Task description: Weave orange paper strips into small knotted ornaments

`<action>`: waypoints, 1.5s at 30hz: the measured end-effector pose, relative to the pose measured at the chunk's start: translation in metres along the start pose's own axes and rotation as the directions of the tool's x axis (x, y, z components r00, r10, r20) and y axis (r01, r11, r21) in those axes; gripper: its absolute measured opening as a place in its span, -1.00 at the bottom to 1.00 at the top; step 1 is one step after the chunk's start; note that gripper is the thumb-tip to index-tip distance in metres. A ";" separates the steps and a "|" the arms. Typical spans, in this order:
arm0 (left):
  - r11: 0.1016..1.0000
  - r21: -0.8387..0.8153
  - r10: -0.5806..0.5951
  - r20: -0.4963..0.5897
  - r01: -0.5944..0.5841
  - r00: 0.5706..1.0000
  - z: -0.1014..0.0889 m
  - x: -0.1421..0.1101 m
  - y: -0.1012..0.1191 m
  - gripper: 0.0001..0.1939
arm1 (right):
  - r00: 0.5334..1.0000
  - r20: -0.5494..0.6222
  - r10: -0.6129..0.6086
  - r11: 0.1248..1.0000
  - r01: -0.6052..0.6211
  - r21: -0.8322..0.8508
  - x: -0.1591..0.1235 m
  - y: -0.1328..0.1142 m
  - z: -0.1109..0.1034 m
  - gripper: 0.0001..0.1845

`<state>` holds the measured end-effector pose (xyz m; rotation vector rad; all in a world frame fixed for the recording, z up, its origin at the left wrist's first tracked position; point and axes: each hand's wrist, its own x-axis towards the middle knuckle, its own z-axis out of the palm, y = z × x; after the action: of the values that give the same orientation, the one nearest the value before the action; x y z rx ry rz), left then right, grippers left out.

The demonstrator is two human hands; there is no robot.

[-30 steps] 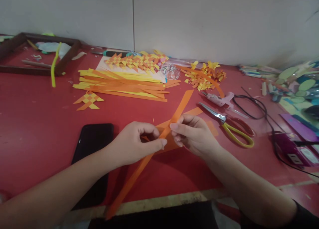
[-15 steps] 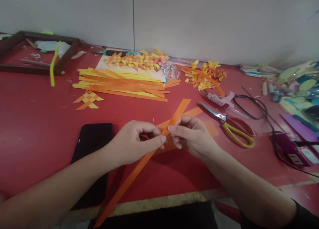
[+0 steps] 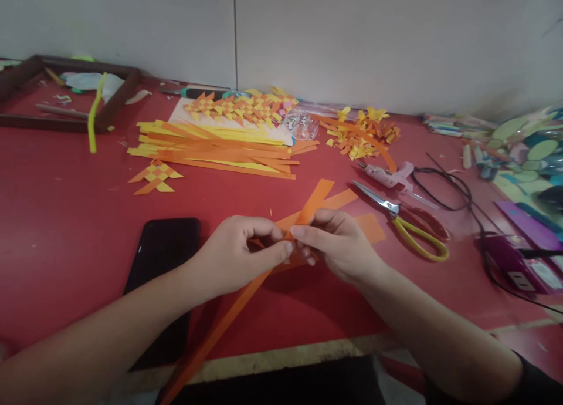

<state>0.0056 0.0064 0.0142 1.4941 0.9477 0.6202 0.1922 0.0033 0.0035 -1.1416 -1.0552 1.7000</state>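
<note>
Both hands meet over the middle of the red table. My left hand pinches a long orange paper strip that runs from the table's front edge up past my fingers to its far end. My right hand pinches the same strip right beside the left thumb. Under the hands lie other crossed orange strips, partly hidden by my fingers.
A black phone lies left of my hands. Scissors with yellow and red handles and a pink glue gun lie to the right. Behind are piled orange and yellow strips, woven paper fish, a wooden frame and cables.
The long orange strip has slid toward me through my fingers, so less of it sticks out beyond my hands. My right hand has closed in toward the left thumb.
</note>
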 end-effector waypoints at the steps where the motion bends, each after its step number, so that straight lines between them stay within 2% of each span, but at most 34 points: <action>1: 1.000 0.004 -0.003 -0.002 0.003 1.000 0.000 0.000 0.000 -0.78 | 1.000 -0.003 -0.010 1.000 0.010 -0.005 0.000 0.000 0.000 -0.71; 18: 1.000 0.021 -0.021 -0.004 0.021 1.000 -0.001 0.001 0.000 -0.76 | 0.998 -0.054 0.025 0.999 -0.023 0.039 0.001 -0.001 -0.002 -0.69; 25: 0.999 0.002 -0.054 -0.007 0.054 0.998 -0.003 0.001 0.003 -0.76 | 0.999 -0.018 0.027 0.997 -0.026 0.074 0.002 -0.004 -0.004 -0.73; 31: 0.998 0.018 -0.057 -0.015 0.057 0.998 -0.002 0.002 0.001 -0.75 | 0.999 0.008 -0.040 0.995 0.039 0.090 0.004 -0.003 -0.004 -0.76; 36: 0.999 0.021 -0.036 -0.014 0.037 0.999 -0.002 0.002 -0.001 -0.78 | 1.000 -0.013 -0.013 0.997 0.014 0.079 0.004 0.001 -0.005 -0.70; 45: 1.000 0.019 -0.014 0.008 0.014 1.000 -0.004 0.001 -0.001 -0.80 | 0.999 0.030 0.027 0.998 -0.028 0.055 0.002 0.002 -0.003 -0.73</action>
<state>0.0030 0.0096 0.0140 1.5046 0.9593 0.5963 0.1940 0.0051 0.0006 -1.1033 -1.0081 1.7621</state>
